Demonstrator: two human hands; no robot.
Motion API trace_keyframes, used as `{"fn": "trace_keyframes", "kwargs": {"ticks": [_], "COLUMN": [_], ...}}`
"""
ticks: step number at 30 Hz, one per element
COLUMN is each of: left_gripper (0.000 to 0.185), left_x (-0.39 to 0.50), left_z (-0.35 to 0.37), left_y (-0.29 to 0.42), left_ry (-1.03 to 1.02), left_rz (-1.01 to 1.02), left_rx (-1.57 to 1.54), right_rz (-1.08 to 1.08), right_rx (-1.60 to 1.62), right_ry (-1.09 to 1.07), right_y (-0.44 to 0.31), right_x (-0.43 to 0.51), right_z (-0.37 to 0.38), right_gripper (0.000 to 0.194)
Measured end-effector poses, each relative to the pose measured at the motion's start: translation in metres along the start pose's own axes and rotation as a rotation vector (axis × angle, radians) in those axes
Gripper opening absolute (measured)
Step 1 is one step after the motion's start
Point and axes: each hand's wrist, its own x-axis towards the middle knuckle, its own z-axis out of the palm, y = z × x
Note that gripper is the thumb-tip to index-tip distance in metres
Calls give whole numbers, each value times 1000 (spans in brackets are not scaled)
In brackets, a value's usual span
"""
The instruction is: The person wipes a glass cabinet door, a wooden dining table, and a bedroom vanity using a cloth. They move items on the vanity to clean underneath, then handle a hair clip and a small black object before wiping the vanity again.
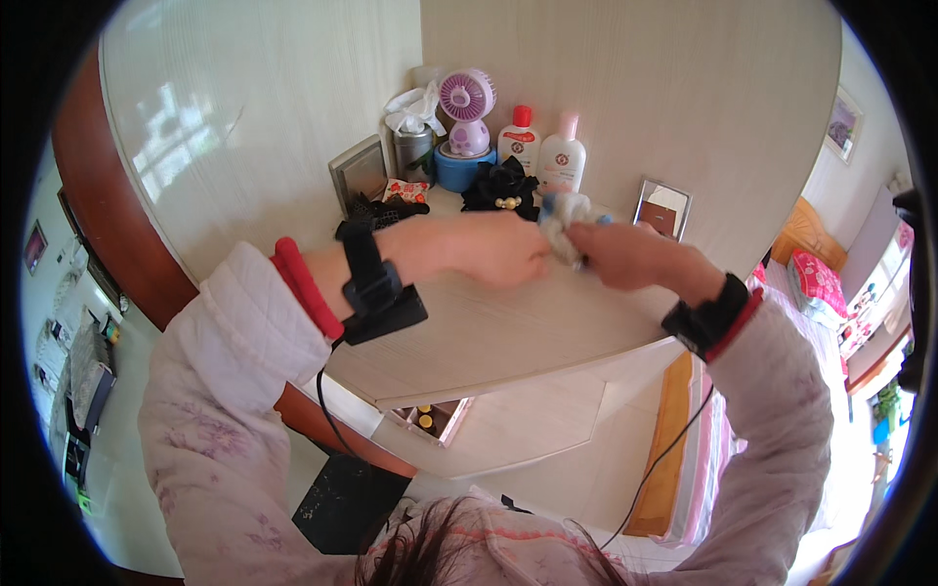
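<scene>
A crumpled whitish cloth (566, 223) with blue patches is bunched above the corner shelf (506, 329). My right hand (626, 253) grips it from the right side. Curled beside the cloth's left edge is my left hand (506, 249); motion blur hides whether its fingers hold any of it. Just behind the hands lies a black fabric hair accessory (502, 187) with pearl-like beads. A black mesh item (381, 212) is partly covered by my left forearm.
Along the back stand a purple handheld fan (469, 110) on a blue container (458, 172), a metal canister (414, 154), a red-capped bottle (519, 139) and a pink-capped bottle (563, 161). Frames lean left (359, 176) and right (663, 209). A lower shelf (527, 417) holds a box (443, 428).
</scene>
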Motion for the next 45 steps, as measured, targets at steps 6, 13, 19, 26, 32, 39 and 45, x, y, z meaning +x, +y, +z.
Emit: {"fn": "trace_keyframes", "kwargs": {"ticks": [6, 13, 19, 26, 32, 39, 45], "left_gripper": [31, 27, 27, 22, 23, 17, 24], "left_x": [58, 161, 187, 121, 49, 56, 95], "left_z": [-20, -3, 15, -32, -58, -36, -30], "left_y": [-1, 21, 21, 9, -11, -12, -15], "left_ry": [254, 252, 352, 807, 880, 943, 945], "left_rz": [88, -187, -195, 44, 70, -5, -2], "left_rx": [-13, -643, -882, -1043, -1091, -1136, -973], "right_rz": [-378, -297, -358, -337, -223, -90, -250], "right_rx": [185, 213, 258, 241, 72, 116, 305], "right_ry": [261, 304, 395, 242, 164, 170, 276], "right_y": [-15, -10, 1, 21, 49, 76, 53], "right_x": [-77, -110, -113, -107, -33, 23, -59], "right_z": [27, 37, 49, 36, 19, 16, 35], "right_gripper": [39, 44, 44, 44, 40, 23, 37]}}
